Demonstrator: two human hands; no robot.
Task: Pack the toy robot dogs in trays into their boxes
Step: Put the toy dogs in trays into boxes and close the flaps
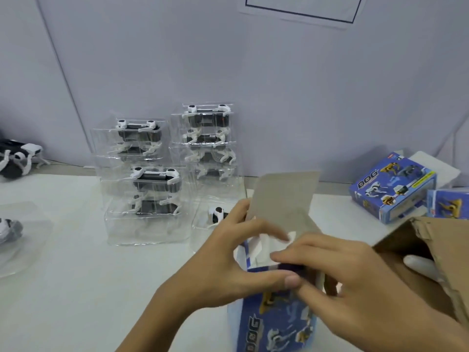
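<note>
A blue toy box (276, 313) printed with "DOG" stands upright near the front edge of the tabletop (76, 288), its top open and its grey-brown lid flap (284, 204) raised. The left hand (228, 260) grips the box's upper left side, thumb curled across the front face and fingers behind the flap. The right hand (337, 270) holds the upper right side, fingers bent over the open mouth, where white inner flaps (264, 245) show; what lies inside cannot be told.

Just behind the left hand lies a clear tray (215, 214) holding a white and black robot dog. Further back, towards the wall, stand stacks of clear trays (144, 179) with more dogs. A closed blue box (390, 189) sits near the right back corner, and a brown carton (431, 250) stands at the right edge. A loose robot dog (20, 158) lies at the far left.
</note>
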